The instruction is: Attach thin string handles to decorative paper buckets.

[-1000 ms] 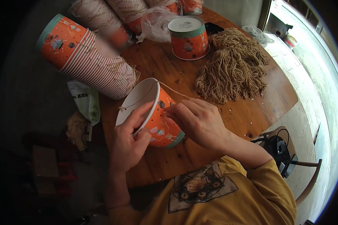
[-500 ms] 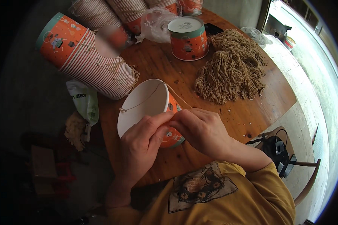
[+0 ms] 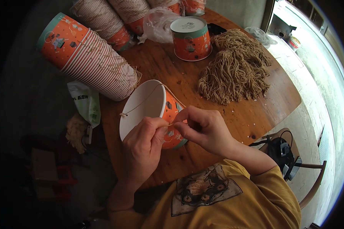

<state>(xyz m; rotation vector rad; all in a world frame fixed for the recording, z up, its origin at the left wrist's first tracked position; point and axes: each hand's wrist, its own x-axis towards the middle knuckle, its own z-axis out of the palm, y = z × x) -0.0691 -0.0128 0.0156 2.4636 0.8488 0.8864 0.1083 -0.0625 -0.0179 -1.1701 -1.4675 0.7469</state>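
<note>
Probably light and fairly stiff, our orange paper bucket (image 3: 153, 107) leans at the table (image 3: 162, 170), best steadied by its rim. Our left hand (image 3: 142, 143) and right hand (image 3: 202, 126) pinch the cord (image 3: 171, 124), seemingly soft and pliable, between closed fingertips. Nested buckets (image 3: 93, 61) crowd our left; beyond lie twine (image 3: 235, 70) and an upturned bucket (image 3: 191, 44).

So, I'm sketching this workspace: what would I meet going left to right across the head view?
Leaning stack of paper buckets → open bucket → upside-down bucket → pile of string → wooden chair.
</note>
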